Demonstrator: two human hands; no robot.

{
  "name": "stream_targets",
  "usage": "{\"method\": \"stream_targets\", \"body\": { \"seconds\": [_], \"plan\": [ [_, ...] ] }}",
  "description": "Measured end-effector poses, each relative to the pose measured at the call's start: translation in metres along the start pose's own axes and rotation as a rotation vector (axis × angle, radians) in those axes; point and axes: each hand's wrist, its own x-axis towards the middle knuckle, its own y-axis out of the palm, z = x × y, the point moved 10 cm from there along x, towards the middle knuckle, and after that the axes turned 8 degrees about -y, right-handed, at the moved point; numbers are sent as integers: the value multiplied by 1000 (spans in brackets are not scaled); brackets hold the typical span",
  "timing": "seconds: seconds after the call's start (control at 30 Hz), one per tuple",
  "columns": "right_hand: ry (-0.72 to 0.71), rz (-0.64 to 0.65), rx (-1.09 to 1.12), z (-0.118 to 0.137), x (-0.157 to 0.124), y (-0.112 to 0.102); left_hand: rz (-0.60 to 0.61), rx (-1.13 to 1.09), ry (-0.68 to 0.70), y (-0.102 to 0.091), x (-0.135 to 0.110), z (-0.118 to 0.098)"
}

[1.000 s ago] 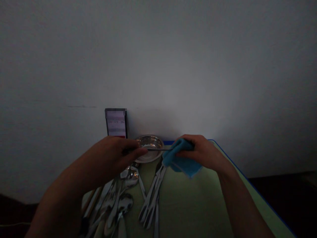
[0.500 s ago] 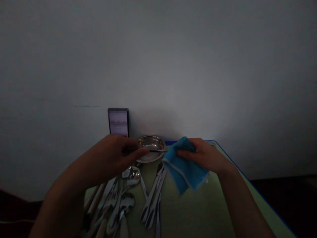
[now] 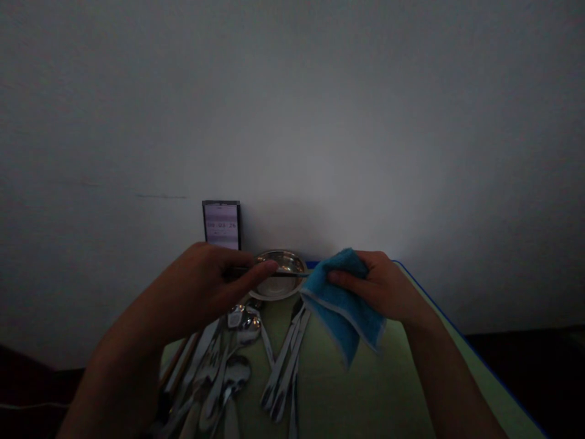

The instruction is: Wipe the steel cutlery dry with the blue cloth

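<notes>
My left hand (image 3: 219,280) is closed on one end of a thin metal utensil (image 3: 289,274) held level above the table. My right hand (image 3: 381,286) is closed on a blue cloth (image 3: 340,308), which wraps the utensil's other end and hangs down below my fingers. Which kind of utensil it is stays hidden by the cloth and my fingers. A small steel bowl (image 3: 278,283) sits just behind the utensil. Below my left hand lies a pile of spoons (image 3: 219,372), and several forks or knives (image 3: 286,366) lie in the middle.
The table has a light green top (image 3: 379,390) with a blue edge (image 3: 439,311) on the right. A phone (image 3: 222,224) with a lit screen leans against the grey wall behind the bowl. The room is dim.
The blue cloth has loosened from a bunch into a hanging fold and slid a little along the utensil. Both hands keep their grip and stay almost in place.
</notes>
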Motion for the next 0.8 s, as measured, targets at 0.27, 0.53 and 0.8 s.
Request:
{"method": "stream_targets", "body": {
  "seconds": [0.27,0.53,0.8],
  "plan": [
    [-44,56,-78,5,-2,4,-26,59,-23,1,2,3],
    [-62,32,-193,5,1,0,14,66,-6,5,1,0],
    [-10,-50,-323,3,2,-11,18,84,29,11,3,-10]
  ]
}}
